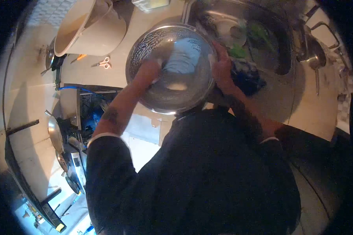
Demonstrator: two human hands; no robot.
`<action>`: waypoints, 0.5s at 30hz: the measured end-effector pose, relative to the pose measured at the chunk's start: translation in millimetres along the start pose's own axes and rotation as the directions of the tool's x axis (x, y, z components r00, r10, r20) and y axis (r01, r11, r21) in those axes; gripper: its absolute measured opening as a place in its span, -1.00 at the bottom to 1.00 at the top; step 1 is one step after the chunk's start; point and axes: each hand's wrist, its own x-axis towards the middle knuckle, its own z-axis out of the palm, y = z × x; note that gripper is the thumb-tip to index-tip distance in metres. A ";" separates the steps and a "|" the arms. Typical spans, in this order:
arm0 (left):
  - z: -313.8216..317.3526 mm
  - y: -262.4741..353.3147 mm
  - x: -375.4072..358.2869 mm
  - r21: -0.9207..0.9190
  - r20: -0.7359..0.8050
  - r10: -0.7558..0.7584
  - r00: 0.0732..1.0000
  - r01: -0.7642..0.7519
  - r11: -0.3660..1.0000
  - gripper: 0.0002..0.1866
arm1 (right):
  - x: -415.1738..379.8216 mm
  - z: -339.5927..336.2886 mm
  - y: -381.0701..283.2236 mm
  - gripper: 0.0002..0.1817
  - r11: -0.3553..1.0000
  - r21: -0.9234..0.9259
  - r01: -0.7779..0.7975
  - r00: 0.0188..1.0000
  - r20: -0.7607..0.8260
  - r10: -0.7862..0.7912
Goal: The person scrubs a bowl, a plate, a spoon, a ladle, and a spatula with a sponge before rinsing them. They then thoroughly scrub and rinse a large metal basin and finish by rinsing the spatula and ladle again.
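Note:
A large round metal bowl [175,84] is tilted toward me at the counter's front edge, beside the sink. White suds streak its inner wall, and a bluish-white patch of light or foam shows inside. My left hand [150,71] reaches into the bowl at its left side, fingers curled against the inner surface. Something whitish shows at those fingers, too blurred to name. On the right, my right hand [222,66] grips the bowl's rim. Close by that hand, a dark blue cloth-like bundle [247,76] lies at the sink's near edge.
The metal sink [288,58] holds green leafy pieces [259,35] and a roundish pale item. A large pale bucket [106,33] stands at the back left, with scissors [102,62] before it. Pans [55,135] hang or stand left; a long-handled utensil [317,74] lies right.

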 end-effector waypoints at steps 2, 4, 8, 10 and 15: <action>29.3 7.5 -13.7 -0.037 0.242 0.136 0.961 -0.131 0.991 -0.70 | -0.1 6.6 7.1 -0.51 0.998 0.065 0.016 0.999 -0.034 -0.014; 38.4 45.7 -19.5 -0.268 0.340 0.250 0.906 -0.162 0.950 -0.62 | -4.2 5.9 6.0 -0.50 0.989 0.136 -0.053 0.998 -0.012 0.055; 77.6 93.1 66.1 -0.384 -0.348 0.310 0.885 -0.436 0.814 -0.54 | 3.2 0.0 6.8 -0.49 0.963 0.219 -0.155 0.983 0.126 0.130; 51.6 95.6 89.6 -0.553 -0.462 -0.067 0.884 -0.228 0.801 -0.56 | 2.9 -4.2 6.6 -0.49 0.978 0.150 -0.146 0.981 0.153 0.123; 46.2 131.0 80.9 -0.722 -0.522 -0.175 0.835 -0.323 0.613 -0.62 | 1.6 8.4 3.6 -0.49 0.999 0.037 -0.025 0.999 0.029 0.024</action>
